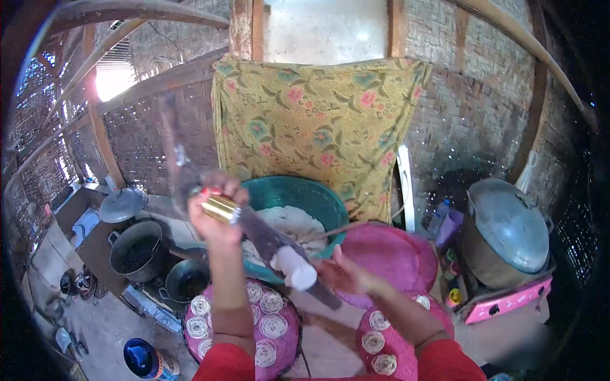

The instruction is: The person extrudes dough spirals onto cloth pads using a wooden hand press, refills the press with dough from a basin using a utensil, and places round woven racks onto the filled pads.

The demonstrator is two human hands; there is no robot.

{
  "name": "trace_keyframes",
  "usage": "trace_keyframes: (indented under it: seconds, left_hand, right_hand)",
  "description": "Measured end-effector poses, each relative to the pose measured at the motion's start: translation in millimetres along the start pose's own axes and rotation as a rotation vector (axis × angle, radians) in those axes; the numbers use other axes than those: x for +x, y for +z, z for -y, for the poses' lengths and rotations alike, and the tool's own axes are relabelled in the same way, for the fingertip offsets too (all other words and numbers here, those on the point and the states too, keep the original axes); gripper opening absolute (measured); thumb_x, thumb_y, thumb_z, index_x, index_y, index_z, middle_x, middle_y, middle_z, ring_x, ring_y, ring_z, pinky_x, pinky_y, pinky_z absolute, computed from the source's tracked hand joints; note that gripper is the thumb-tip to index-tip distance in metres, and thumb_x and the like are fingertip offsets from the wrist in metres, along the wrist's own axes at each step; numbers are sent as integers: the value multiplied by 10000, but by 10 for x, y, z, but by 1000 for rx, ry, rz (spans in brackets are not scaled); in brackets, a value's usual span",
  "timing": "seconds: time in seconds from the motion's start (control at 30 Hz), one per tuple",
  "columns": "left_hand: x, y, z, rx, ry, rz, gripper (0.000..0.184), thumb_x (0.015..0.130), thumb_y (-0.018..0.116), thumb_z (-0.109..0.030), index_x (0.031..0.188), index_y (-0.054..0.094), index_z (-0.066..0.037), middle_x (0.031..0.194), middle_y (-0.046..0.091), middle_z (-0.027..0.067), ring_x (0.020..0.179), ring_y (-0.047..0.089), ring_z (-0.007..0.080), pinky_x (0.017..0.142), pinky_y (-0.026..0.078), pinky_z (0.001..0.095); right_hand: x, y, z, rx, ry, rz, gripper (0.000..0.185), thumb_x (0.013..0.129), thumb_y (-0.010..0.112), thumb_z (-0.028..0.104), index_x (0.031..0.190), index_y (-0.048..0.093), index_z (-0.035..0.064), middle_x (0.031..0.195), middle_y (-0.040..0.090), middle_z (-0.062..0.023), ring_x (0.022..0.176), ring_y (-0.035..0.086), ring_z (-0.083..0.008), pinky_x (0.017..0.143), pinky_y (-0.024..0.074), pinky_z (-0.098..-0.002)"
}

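Bamboo-weave walls (457,120) enclose the space, and a yellow flowered cloth (318,120) hangs below a pale panel, perhaps to screen the work from dust. At the floor's far edge, before the cloth, a green tub (321,195) holds a whitish mass (289,219), seemingly set there for easy reach. To the right, a large lidded pot (508,222) stands on a pink stove (508,298). Pink round mats (387,257) lie beside the tub; two more pink trays (289,346) (406,327) flank the near floor, bearing pale coiled swirls (273,324), spaced apart probably so they do not stick. A dark wooden tool (260,232) slants between tub and trays, bearing a white cylinder (297,272). The left hand (216,228) is closed around its upper part, beside a gold-coloured cylinder (220,208). The right hand (346,273) is spread near its lower end; whether it touches, I cannot tell. No brand, label or writing is legible.
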State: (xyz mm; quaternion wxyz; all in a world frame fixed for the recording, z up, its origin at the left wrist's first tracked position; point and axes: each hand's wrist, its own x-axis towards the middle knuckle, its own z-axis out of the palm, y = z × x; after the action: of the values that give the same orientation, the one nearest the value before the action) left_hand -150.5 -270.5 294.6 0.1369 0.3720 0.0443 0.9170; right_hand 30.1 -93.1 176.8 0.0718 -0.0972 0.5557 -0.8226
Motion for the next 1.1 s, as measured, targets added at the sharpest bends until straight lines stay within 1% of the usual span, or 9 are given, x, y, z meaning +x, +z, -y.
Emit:
trace_keyframes:
  seconds: [0.13,0.2,0.23,0.47,0.6,0.73,0.93,1.03,1.1]
  left_hand:
    - [-608,-112,710,-259,-361,-62,153,739,533,-216,768,508,-68,754,493,43,716,481,196,620,427,334]
    - [-981,-208,901,150,-501,-250,175,797,534,-206,882,581,-60,886,573,88,862,548,227,743,465,355]
    - [-1191,-392,1006,375,-476,-291,207,820,545,-224,940,589,-62,949,585,105,921,556,240,786,467,359]
    - [-2662,-157,1030,1316,-708,477,363,788,647,-274,1072,581,-57,1039,600,116,990,571,239,855,460,350]
    - [-2852,160,1288,1467,-766,739,411,770,683,-280,1093,573,-52,1025,611,107,977,581,228,856,460,349]
    - [-3041,379,1420,1422,-859,852,462,751,720,-287,1114,564,-48,1010,623,99,965,591,217,857,461,349]
    - [-3323,803,1744,993,-1289,1118,505,698,756,-341,1076,592,-48,1027,627,109,979,580,244,879,442,366]
    - [-3681,834,1940,848,-1273,1039,376,735,734,-257,1025,611,-51,926,634,96,861,601,204,757,480,328]
    - [-3831,998,1988,454,-1706,642,295,739,727,-187,981,619,-58,866,623,87,791,588,143,649,467,276]
  right_hand:
    - [-531,559,-393,641,130,-270,890,792,318,753,1319,394,40,1211,497,-188,926,588,-266,794,485,-356]
    - [-828,567,-599,979,69,279,877,796,335,743,1293,409,24,1016,537,-168,553,526,-157,454,450,-273]
    - [-1063,637,-495,770,122,-140,838,800,331,741,1194,467,15,812,520,-115,409,355,-80,326,294,-211]
    - [-2324,546,49,-492,-193,-952,497,940,361,491,1130,435,39,689,503,-16,430,405,-89,390,337,-213]
    - [-2561,730,416,-1381,-380,-797,659,838,591,336,1317,284,3,941,589,-242,774,631,-362,687,500,-412]
    - [-2843,1007,629,-1384,28,-715,736,802,611,271,1359,229,-20,1135,510,-319,1063,527,-444,900,422,-442]
    - [-3268,1028,440,-1581,47,-655,736,826,583,408,1357,272,4,1045,540,-319,862,595,-452,735,492,-492]
    - [-3407,1100,400,-1511,318,-774,716,803,599,352,1348,289,7,1007,561,-318,858,586,-455,754,461,-512]
    - [-3495,1081,315,-1432,384,-773,713,809,591,357,1354,283,14,997,564,-318,859,584,-455,757,459,-513]
